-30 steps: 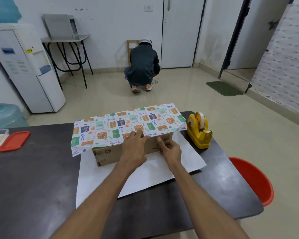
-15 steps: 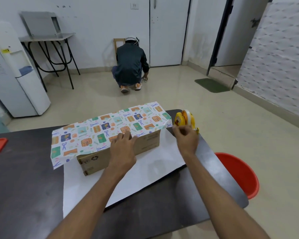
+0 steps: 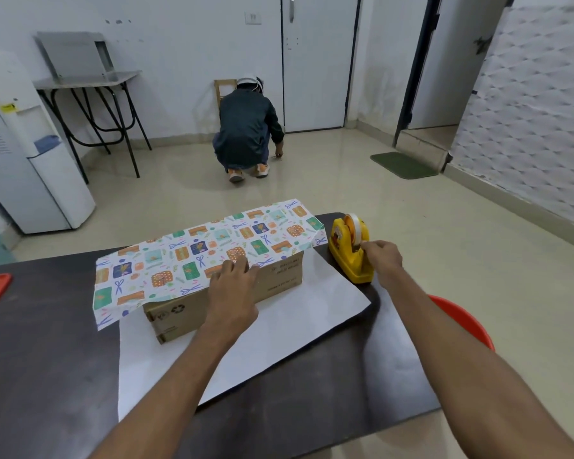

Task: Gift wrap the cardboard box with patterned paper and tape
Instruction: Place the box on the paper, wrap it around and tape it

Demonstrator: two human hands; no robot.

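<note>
On the dark table (image 3: 47,376), centre: cardboard box (image 3: 226,303) sits on the white back of the patterned paper (image 3: 193,256), long axis running roughly 8 to 2 o'clock. Far flap of the paper is folded over the box top and overhangs both ends; near half lies flat on the table toward 6 o'clock.

Left hand (image 3: 234,288) is flat on the near top edge of the box, fingers spread, pressing the flap's edge down, a pin rather than a pinch. Right hand (image 3: 380,260) is at the yellow tape dispenser (image 3: 350,256), at 3 o'clock just off the box's right end, fingertips closed at the roll's front; looks like it has the tape end, but the tape itself is too thin to confirm.

Progress, my read: early. One flap over, no tape on it that I can see. Left: tape this flap, bring near flap up, seam, fold both ends.

Versus 1.0 s ago: both hands were on the box edge. At 0.5 s ago the right hand had reached the dispenser; now it's lower, at the cutter end. Left hand unchanged.
</note>
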